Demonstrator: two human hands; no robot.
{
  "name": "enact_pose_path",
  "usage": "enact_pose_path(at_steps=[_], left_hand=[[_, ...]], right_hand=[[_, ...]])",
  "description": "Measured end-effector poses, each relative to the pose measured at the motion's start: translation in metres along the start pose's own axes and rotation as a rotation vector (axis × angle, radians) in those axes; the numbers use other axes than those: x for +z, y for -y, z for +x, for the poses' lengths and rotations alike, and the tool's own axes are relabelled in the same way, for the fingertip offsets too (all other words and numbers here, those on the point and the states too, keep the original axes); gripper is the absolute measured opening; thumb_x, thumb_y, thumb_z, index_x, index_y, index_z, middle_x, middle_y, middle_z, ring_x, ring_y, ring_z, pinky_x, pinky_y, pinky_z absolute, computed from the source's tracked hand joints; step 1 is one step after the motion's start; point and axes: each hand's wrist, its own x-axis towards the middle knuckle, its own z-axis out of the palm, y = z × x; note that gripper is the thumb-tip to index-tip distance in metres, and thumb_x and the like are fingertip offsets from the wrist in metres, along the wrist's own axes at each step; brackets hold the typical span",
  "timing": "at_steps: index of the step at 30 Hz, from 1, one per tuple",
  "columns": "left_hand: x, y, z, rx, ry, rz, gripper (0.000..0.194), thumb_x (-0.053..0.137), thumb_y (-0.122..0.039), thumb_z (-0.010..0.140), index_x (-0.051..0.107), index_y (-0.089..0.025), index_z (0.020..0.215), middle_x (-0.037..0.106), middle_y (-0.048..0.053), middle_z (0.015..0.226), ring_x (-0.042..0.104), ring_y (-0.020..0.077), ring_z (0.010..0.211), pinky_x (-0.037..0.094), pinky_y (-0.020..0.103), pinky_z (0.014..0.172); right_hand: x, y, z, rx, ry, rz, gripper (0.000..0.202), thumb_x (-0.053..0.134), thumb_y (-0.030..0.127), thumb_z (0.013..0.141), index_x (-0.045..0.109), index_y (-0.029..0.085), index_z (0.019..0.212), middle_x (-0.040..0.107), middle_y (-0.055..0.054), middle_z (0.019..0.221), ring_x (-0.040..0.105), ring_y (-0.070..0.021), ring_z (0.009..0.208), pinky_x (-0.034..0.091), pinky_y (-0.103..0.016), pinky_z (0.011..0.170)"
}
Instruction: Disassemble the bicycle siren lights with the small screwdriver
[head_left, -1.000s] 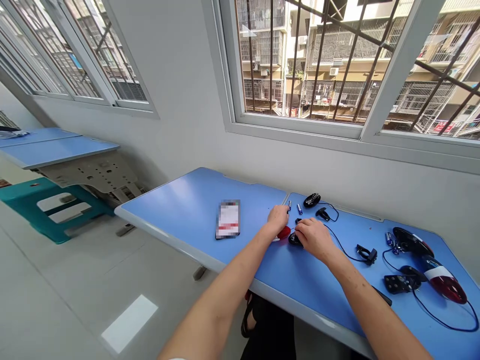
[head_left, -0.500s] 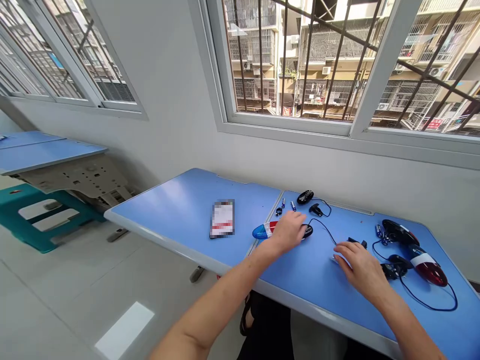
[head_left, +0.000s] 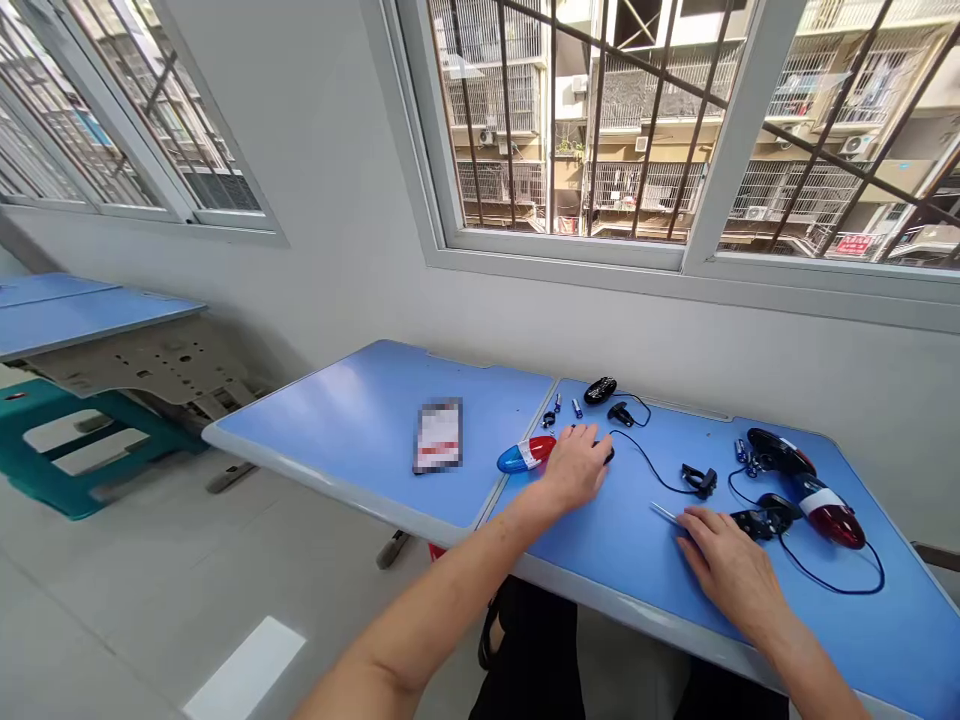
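Note:
My left hand (head_left: 577,466) is closed over the black end of a bicycle siren light (head_left: 526,454), whose blue and red lens points left. My right hand (head_left: 726,556) lies low on the table with its fingers closed round a screwdriver; the thin metal shaft (head_left: 664,513) sticks out to the left and the handle is hidden under the fingers. Just beyond that hand sits a black clamp bracket (head_left: 699,480) on a cable. More black parts (head_left: 763,518) lie right beside the knuckles.
Behind the left hand are two small batteries (head_left: 577,408), a black ring clip (head_left: 549,419), a black oval unit (head_left: 600,390) and its cabled button piece (head_left: 621,413). To the right lie another siren light (head_left: 831,512) and a black housing (head_left: 780,452). A blurred card (head_left: 439,436) lies left.
My right hand has come down onto the screwdriver and its fingers have closed. The clamp bracket beyond it now shows more fully. My left hand stays on the siren light. The view has shifted slightly.

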Motion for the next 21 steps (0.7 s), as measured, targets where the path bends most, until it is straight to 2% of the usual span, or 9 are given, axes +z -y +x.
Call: enact_pose_path(at_steps=[4,9,11,15,21], left_hand=[[0.002,0.011,-0.002,-0.068,0.043,-0.015,0.045,0.058,-0.029,0.081,0.045,-0.019,0.124,0.054,0.013,0.114,0.048,0.0313,0.108,0.036,0.043,0.09],[-0.005,0.016,-0.006,-0.068,0.098,-0.023,0.044,0.058,-0.024,0.081,0.047,-0.016,0.122,0.06,0.013,0.106,0.051,0.0316,0.104,0.037,0.044,0.09],[-0.009,0.015,-0.006,-0.06,0.117,-0.03,0.043,0.057,-0.021,0.081,0.047,-0.017,0.122,0.061,0.013,0.106,0.051,0.0317,0.105,0.038,0.044,0.09],[-0.015,0.012,-0.006,-0.048,0.147,-0.047,0.045,0.058,-0.016,0.078,0.048,-0.016,0.122,0.062,0.013,0.104,0.053,0.0313,0.104,0.039,0.044,0.09],[-0.016,-0.003,-0.006,-0.057,0.103,-0.165,0.04,0.06,-0.017,0.077,0.051,-0.019,0.117,0.062,0.01,0.099,0.056,0.0296,0.099,0.042,0.043,0.087]], right_hand=[[0.002,-0.002,-0.004,0.029,-0.002,-0.026,0.027,0.041,0.026,0.091,0.062,0.017,0.105,0.065,-0.009,0.106,0.06,-0.0235,0.09,0.051,-0.033,0.067],[0.002,-0.001,-0.008,0.076,0.012,-0.066,0.03,0.047,0.022,0.087,0.058,0.015,0.114,0.067,-0.009,0.095,0.061,-0.0247,0.086,0.051,-0.033,0.065],[0.001,-0.001,-0.009,0.093,0.001,-0.084,0.034,0.049,0.021,0.085,0.056,0.014,0.117,0.068,-0.01,0.092,0.062,-0.0256,0.085,0.05,-0.033,0.064],[0.001,-0.002,-0.011,0.095,0.006,-0.089,0.031,0.048,0.019,0.085,0.057,0.016,0.115,0.068,-0.009,0.099,0.062,-0.0251,0.088,0.05,-0.033,0.065],[0.003,-0.003,-0.013,0.12,0.029,-0.083,0.027,0.048,0.016,0.086,0.058,0.017,0.111,0.066,-0.008,0.101,0.061,-0.0231,0.087,0.049,-0.03,0.061]])
